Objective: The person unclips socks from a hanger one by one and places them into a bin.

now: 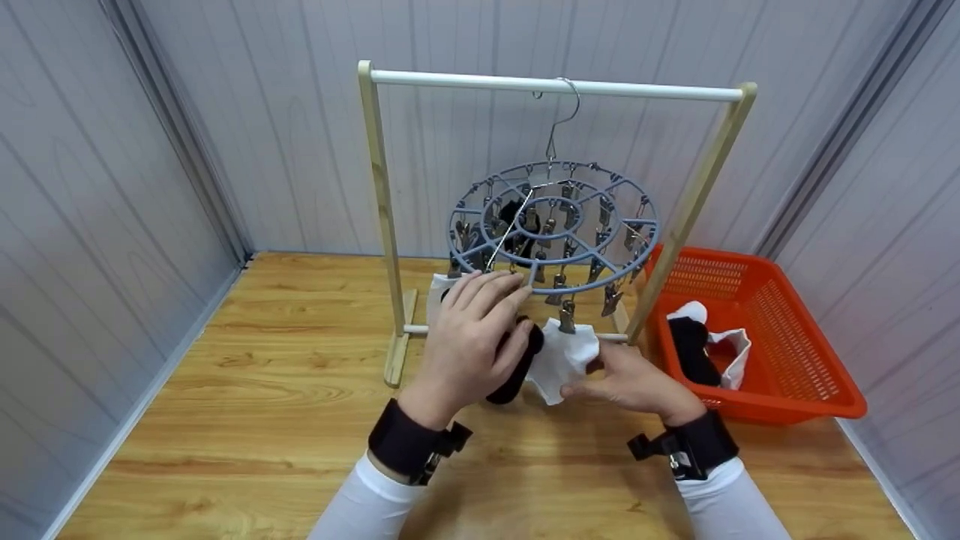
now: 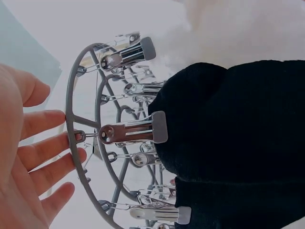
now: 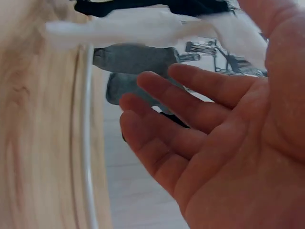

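A round grey clip hanger (image 1: 585, 288) carries many metal clips. My left hand (image 1: 472, 337) is at its near left rim; in the left wrist view the straight fingers (image 2: 50, 155) reach the ring, beside a metal clip (image 2: 133, 132) that holds a black sock (image 2: 238, 129). Right of that hand a white sock (image 1: 562, 356) hangs from another clip (image 1: 568, 316). My right hand (image 1: 637, 379) is beside the white sock, its thumb near the lower edge. The right wrist view shows its fingers (image 3: 157, 138) loosely extended, with nothing gripped between them.
The hanger's hook (image 1: 576, 105) hangs on the white bar (image 1: 465, 79) of a wooden-legged rack. Another black sock (image 1: 517, 225) hangs at the back, and a white piece (image 1: 435, 296) at left. An orange basket (image 1: 817, 367) at right holds black and white socks (image 1: 694, 349).
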